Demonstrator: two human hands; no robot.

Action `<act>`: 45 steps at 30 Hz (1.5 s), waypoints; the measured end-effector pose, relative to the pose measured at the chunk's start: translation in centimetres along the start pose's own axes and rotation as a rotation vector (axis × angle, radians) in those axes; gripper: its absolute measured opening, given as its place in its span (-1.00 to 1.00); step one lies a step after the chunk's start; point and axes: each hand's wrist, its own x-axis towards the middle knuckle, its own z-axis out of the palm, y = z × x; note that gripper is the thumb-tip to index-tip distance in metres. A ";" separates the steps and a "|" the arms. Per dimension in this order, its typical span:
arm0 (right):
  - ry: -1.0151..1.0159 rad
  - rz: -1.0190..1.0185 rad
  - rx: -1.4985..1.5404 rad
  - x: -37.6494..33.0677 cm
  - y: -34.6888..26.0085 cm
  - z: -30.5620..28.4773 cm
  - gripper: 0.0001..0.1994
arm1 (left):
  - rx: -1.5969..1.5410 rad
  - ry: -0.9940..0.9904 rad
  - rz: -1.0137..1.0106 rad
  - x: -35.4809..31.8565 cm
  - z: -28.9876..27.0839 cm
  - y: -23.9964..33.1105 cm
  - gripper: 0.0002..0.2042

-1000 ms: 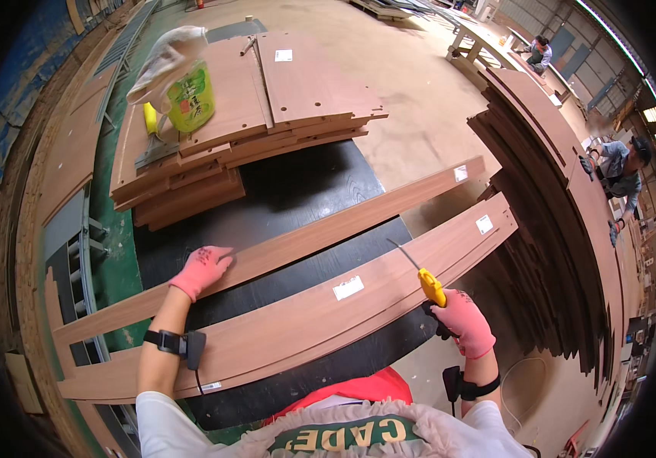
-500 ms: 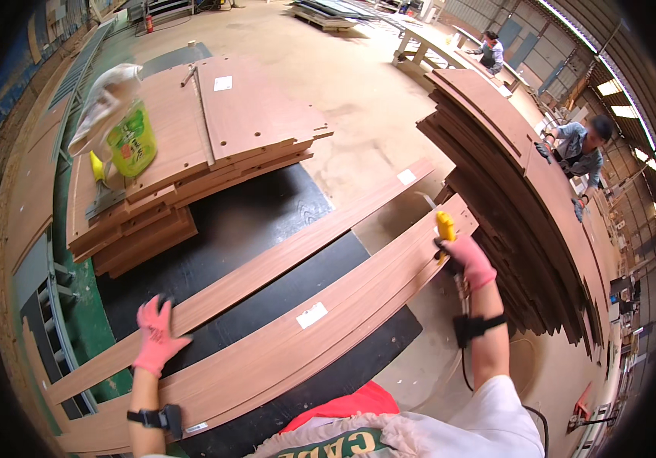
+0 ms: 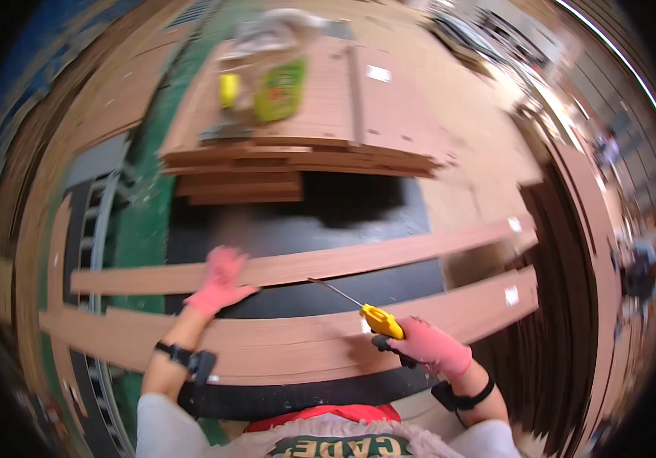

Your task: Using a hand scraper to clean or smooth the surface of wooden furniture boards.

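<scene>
Two long reddish-brown wooden boards lie across a black table in front of me. My left hand (image 3: pixel 219 281), in a pink glove, rests flat on the far narrow board (image 3: pixel 358 258), fingers spread. My right hand (image 3: pixel 429 348), also in a pink glove, grips a yellow-handled tool (image 3: pixel 380 320) with a thin metal shaft that points left over the gap between the boards. That hand hovers over the near wide board (image 3: pixel 282 347). The picture is blurred by motion.
A stack of wooden panels (image 3: pixel 305 164) sits at the far side, with a green bag and a yellow object (image 3: pixel 276 85) on top. More boards (image 3: pixel 572 252) are stacked along the right. A green machine frame (image 3: pixel 141 221) runs along the left.
The view has swung back to the left. My left hand moved from the near board's left end up onto the far board. My right hand drew the tool back from the right end toward the middle.
</scene>
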 end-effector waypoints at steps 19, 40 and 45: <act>-0.055 -0.309 -0.196 -1.2 -0.7 3.9 -0.69 | 0.310 -0.103 -0.382 -4.6 -2.3 -6.0 -0.28; 0.551 0.381 0.276 -11.3 20.8 -0.9 -0.79 | -0.068 -0.449 0.015 -7.4 -6.1 13.8 -0.11; 0.625 0.479 0.342 -13.5 22.8 -0.9 -0.77 | -0.099 -0.384 0.023 -6.4 -5.1 13.0 -0.18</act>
